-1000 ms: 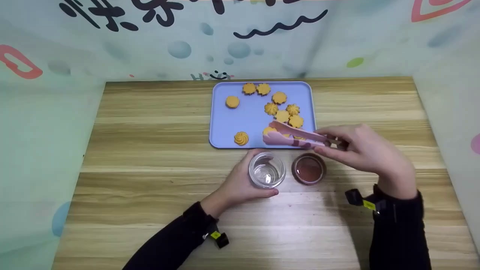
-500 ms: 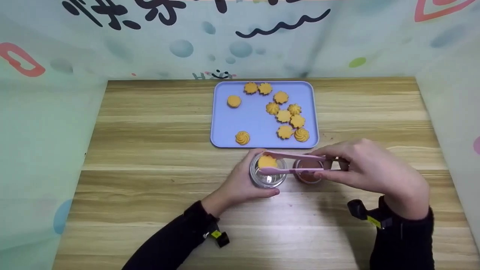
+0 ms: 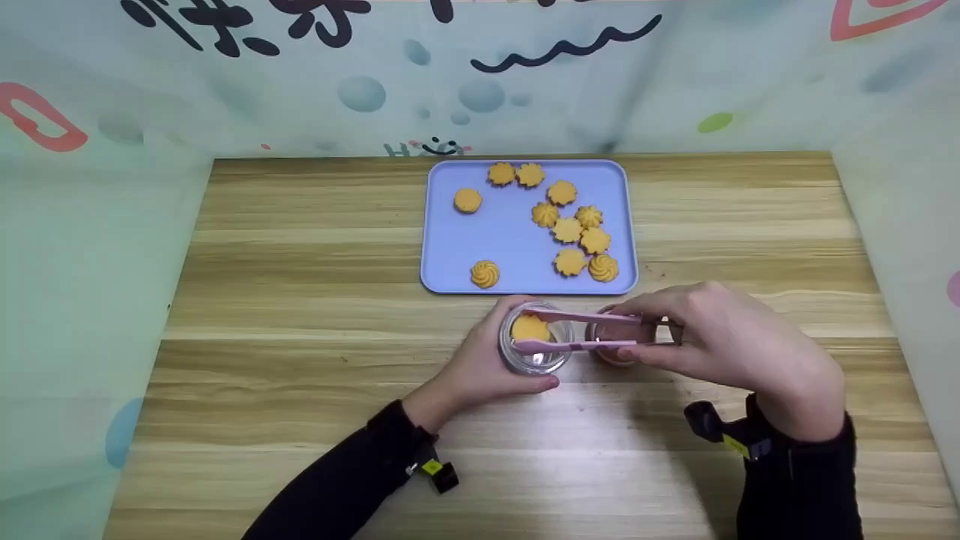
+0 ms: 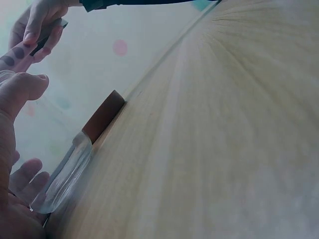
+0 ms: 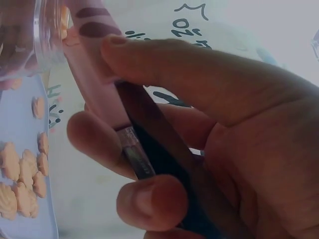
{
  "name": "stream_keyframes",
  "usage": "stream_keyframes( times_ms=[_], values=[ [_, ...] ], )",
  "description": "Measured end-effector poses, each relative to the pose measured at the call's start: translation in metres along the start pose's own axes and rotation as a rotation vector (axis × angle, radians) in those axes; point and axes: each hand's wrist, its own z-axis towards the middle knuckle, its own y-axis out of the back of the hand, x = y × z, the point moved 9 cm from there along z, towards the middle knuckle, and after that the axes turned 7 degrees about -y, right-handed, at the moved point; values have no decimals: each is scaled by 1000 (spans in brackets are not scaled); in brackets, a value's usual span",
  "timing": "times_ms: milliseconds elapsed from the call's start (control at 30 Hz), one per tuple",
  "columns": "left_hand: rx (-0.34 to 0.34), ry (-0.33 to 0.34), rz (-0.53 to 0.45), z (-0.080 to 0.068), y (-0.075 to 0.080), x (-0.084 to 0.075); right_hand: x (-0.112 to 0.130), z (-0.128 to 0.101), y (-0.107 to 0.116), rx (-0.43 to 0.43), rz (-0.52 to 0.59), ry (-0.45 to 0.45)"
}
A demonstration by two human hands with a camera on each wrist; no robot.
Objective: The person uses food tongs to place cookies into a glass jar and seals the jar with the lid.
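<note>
In the head view my left hand [image 3: 480,367] wraps round a clear jar [image 3: 546,363] at the table's middle, thumb on the near side. My right hand [image 3: 720,337] grips pink tongs [image 3: 577,346] from the right. Between the tong tips, at the jar's mouth, is a yellow cookie [image 3: 529,328]. A brown lid [image 3: 611,331] lies right of the jar, partly hidden under the tongs. The left wrist view has the jar [image 4: 65,174] upright beside that lid [image 4: 103,117]. Close up in the right wrist view, thumb and fingers hold the tongs [image 5: 94,59].
Behind the jar lies a blue-lilac tray [image 3: 510,247] with several cookies, mostly on its right half. A swirl cookie [image 3: 484,274] sits near its front edge, and a round one [image 3: 467,200] at the left. Printed cloth [image 3: 360,120] hangs behind the wooden table [image 3: 300,300].
The tongs have come from the tray's front right, down and slightly left to the jar's mouth, bringing a cookie. In the last half second they shifted slightly left. The left hand stays put.
</note>
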Motion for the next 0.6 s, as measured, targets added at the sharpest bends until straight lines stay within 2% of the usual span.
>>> stream_keyframes(
  times_ms=[600],
  values=[
    [-3, -4, 16, 0, 1, -1, -3, 2, 1, -38, -29, -1]
  ],
)
